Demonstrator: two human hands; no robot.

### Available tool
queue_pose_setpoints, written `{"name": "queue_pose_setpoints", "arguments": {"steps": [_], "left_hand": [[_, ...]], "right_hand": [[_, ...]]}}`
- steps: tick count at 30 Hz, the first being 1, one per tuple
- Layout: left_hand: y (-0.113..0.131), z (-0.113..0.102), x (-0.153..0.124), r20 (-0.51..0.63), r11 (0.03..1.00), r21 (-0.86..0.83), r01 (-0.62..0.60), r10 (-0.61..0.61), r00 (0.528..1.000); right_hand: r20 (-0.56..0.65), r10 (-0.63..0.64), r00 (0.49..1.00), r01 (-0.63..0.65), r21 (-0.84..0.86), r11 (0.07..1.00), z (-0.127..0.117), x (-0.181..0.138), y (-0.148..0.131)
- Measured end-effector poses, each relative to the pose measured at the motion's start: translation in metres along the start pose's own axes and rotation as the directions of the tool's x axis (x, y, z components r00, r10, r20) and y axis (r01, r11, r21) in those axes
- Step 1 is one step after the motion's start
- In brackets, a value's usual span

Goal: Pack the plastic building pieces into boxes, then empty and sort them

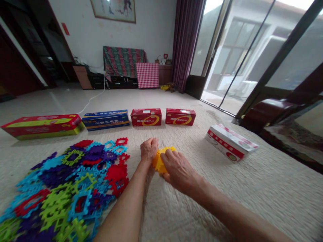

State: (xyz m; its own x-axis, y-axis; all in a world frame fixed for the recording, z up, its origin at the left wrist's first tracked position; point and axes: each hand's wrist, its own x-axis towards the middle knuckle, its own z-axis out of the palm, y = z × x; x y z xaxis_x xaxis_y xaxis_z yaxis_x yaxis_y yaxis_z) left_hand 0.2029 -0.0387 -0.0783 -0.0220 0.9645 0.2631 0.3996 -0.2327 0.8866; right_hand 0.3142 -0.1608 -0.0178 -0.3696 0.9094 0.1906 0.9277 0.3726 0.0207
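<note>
Both hands meet over a cluster of yellow toothed plastic pieces (pixel 159 160) on the beige quilted mat (pixel 227 188). My left hand (pixel 148 149) is closed in a fist on the left side of the yellow pieces. My right hand (pixel 176 169) curls over their right side, fingers pressed on them. Most of the yellow cluster is hidden between the hands. A pile of several flat interlocking pieces (pixel 68 188) in red, blue, purple and green lies to the left, close to my left forearm.
A row of boxes lines the mat's far edge: a long red and yellow box (pixel 42 126), a blue box (pixel 106 119), two red boxes (pixel 146 117) (pixel 180 116). A white and red box (pixel 230 142) lies to the right. Glass sliding doors (pixel 252 50) stand on the right.
</note>
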Motion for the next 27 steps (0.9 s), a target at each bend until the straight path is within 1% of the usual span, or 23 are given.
{"name": "queue_pose_setpoints", "arguments": {"steps": [3, 5, 8, 10, 12, 14, 16, 17, 18, 19, 21, 22, 23, 24, 25, 27], "left_hand": [[0.001, 0.0, -0.001, -0.001, 1.0, 0.018, 0.009, -0.009, 1.0], [0.001, 0.0, 0.0, 0.004, 1.0, 0.019, 0.016, -0.016, 1.0], [0.001, 0.0, 0.001, 0.015, 1.0, 0.015, 0.017, -0.017, 1.0], [0.001, 0.0, 0.001, 0.023, 1.0, 0.014, 0.017, -0.017, 1.0], [0.0, 0.0, 0.002, 0.026, 1.0, 0.011, 0.017, -0.017, 1.0], [0.0, 0.0, 0.002, 0.021, 1.0, 0.015, 0.012, -0.013, 1.0], [-0.001, 0.0, 0.002, 0.014, 0.999, 0.037, 0.005, -0.005, 1.0], [0.0, 0.0, 0.002, 0.012, 0.999, 0.048, 0.0, 0.0, 1.0], [0.0, -0.001, 0.003, 0.012, 0.999, 0.053, -0.006, 0.006, 1.0], [0.0, -0.001, 0.003, 0.015, 0.999, 0.052, -0.01, 0.009, 1.0], [-0.001, 0.0, 0.003, 0.022, 0.999, 0.036, -0.013, 0.012, 1.0], [-0.001, 0.0, 0.003, 0.023, 0.999, 0.03, -0.013, 0.012, 1.0], [-0.002, 0.0, 0.004, 0.022, 1.0, 0.028, -0.013, 0.012, 1.0], [-0.002, 0.0, 0.004, 0.021, 0.999, 0.03, -0.012, 0.012, 1.0], [-0.003, 0.001, 0.004, 0.019, 0.999, 0.031, -0.012, 0.011, 1.0], [-0.003, 0.001, 0.004, 0.021, 0.999, 0.032, -0.012, 0.011, 1.0]], "right_hand": [[0.004, -0.008, 1.0, 0.008, 0.007, 1.0, -0.002, 0.0, 0.001], [0.016, -0.015, 1.0, 0.014, 0.043, 0.999, -0.005, 0.002, 0.004], [0.073, 0.007, 0.997, -0.018, 0.147, 0.989, -0.011, 0.003, 0.012], [0.094, 0.016, 0.995, -0.04, 0.256, 0.966, -0.016, 0.004, 0.02], [0.089, -0.007, 0.996, -0.031, 0.42, 0.907, -0.022, 0.005, 0.031], [0.074, -0.033, 0.997, -0.019, 0.609, 0.793, -0.025, 0.008, 0.047], [0.044, -0.001, 0.999, -0.032, 0.742, 0.669, -0.021, 0.014, 0.069], [0.017, 0.044, 0.999, -0.042, 0.766, 0.641, -0.016, 0.017, 0.082], [-0.014, 0.12, 0.993, -0.067, 0.762, 0.645, -0.009, 0.021, 0.095], [-0.041, 0.221, 0.974, -0.119, 0.74, 0.662, -0.001, 0.023, 0.108], [-0.077, 0.424, 0.903, -0.271, 0.662, 0.698, 0.018, 0.027, 0.132], [-0.088, 0.472, 0.877, -0.324, 0.617, 0.717, 0.027, 0.027, 0.14], [-0.091, 0.505, 0.858, -0.369, 0.573, 0.731, 0.034, 0.027, 0.147], [-0.089, 0.517, 0.851, -0.396, 0.536, 0.745, 0.04, 0.026, 0.152], [-0.08, 0.511, 0.856, -0.406, 0.508, 0.76, 0.043, 0.024, 0.154], [-0.047, 0.46, 0.887, -0.384, 0.481, 0.788, 0.046, 0.02, 0.154]]}}
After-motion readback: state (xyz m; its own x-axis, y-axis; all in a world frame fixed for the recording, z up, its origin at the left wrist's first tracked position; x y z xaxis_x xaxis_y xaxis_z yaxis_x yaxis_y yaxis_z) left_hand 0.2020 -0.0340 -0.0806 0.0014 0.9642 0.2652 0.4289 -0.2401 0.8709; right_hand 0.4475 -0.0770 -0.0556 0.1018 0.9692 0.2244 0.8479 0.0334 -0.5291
